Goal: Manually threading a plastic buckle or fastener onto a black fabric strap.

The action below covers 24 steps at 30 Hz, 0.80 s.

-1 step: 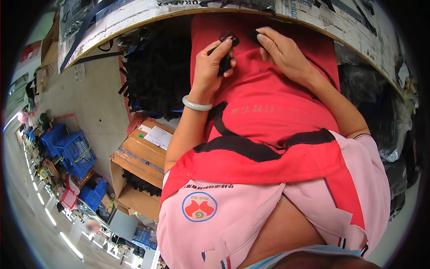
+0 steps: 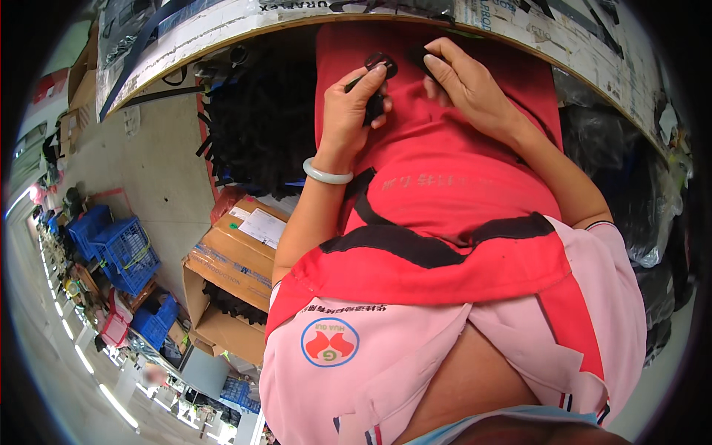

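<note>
My left hand (image 2: 357, 104) is closed around a small black piece (image 2: 373, 110), pressed under the thumb. A round black ring-like part (image 2: 380, 64) stands out beyond the thumb tip. To its right my right hand (image 2: 469, 85) is closed too, thumb against the fingers, on a dark black piece (image 2: 420, 56) that shows at the fingertips. Its kind is hard to make out, since it blends with the shade. Both hands hover apart above the red apron (image 2: 437, 156) over my lap, just short of the bench edge.
A wooden-edged bench (image 2: 215, 44) curves across the far side. Under it, left, hangs a heap of black strips (image 2: 256, 119). An open cardboard box (image 2: 236, 256) holding black pieces stands left of me, with blue crates (image 2: 126, 252) farther off. Clear plastic bags (image 2: 630, 185) sit at right.
My right hand has shifted slightly up toward the bench, and more of its black piece shows. The left hand and the ring-like part have barely moved.
</note>
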Tool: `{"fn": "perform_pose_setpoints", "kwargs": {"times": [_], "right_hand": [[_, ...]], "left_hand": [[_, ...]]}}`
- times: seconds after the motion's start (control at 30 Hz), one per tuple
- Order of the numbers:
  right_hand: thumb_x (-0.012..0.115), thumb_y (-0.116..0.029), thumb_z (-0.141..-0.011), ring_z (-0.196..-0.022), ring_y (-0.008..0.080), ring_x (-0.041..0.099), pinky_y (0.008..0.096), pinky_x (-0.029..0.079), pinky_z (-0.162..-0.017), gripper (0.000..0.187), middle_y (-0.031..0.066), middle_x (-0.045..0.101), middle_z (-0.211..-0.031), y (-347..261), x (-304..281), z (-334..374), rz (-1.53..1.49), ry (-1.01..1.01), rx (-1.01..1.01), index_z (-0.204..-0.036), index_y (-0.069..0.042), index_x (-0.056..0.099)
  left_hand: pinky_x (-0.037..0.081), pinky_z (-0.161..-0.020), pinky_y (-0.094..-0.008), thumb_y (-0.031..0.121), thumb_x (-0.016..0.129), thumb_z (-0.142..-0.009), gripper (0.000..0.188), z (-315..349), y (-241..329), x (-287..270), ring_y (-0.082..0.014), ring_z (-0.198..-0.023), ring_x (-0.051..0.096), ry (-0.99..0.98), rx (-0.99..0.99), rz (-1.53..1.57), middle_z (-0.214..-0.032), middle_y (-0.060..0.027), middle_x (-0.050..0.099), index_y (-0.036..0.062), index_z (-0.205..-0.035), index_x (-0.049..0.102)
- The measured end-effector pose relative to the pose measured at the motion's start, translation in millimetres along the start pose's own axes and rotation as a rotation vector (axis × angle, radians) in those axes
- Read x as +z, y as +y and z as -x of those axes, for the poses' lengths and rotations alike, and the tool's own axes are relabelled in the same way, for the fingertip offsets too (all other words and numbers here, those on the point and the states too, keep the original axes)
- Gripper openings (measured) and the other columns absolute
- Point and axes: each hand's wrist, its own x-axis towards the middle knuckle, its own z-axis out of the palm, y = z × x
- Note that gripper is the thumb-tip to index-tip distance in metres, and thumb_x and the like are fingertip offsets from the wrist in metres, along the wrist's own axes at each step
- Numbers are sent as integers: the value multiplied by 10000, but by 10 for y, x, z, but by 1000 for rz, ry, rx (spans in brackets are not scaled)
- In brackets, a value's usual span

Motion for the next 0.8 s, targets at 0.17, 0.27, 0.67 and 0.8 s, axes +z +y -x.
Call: {"fn": "perform_pose_setpoints", "kwargs": {"times": [0.17, 0.27, 0.67, 0.8], "right_hand": [[520, -232, -976, -551, 76, 585, 204, 486, -477, 243, 49, 631, -717, -65, 90, -52, -398, -221, 295, -899, -11, 584], [530, -225, -970, -544, 81, 589, 207, 489, -472, 232, 51, 635, -721, 65, 44, -111, -536, -226, 403, -894, -18, 601], [552, -242, -969, -542, 74, 593, 199, 488, -469, 241, 52, 639, -724, 44, 79, -117, -550, -121, 317, -910, -15, 605], [554, -243, -968, -541, 76, 591, 201, 488, -467, 241, 56, 638, -722, 42, 79, -117, -556, -126, 347, -918, -12, 602]], "left_hand": [[360, -388, -207, 193, 644, -920, 171, -9, -50, 80, -104, -565, 563, 57, 94, -83, -736, -38, 583, 24, -934, 625], [360, -395, -203, 157, 645, -916, 161, -25, -105, 120, -84, -529, 537, 60, 188, -160, -699, -34, 597, 4, -963, 653], [376, -456, -188, 83, 680, -880, 159, -79, -131, 152, -31, -540, 490, 199, 379, -418, -655, 25, 579, -17, -1003, 696], [373, -456, -187, 90, 683, -880, 162, -81, -154, 141, -32, -548, 496, 195, 361, -376, -665, 26, 584, -20, -998, 695]]}}
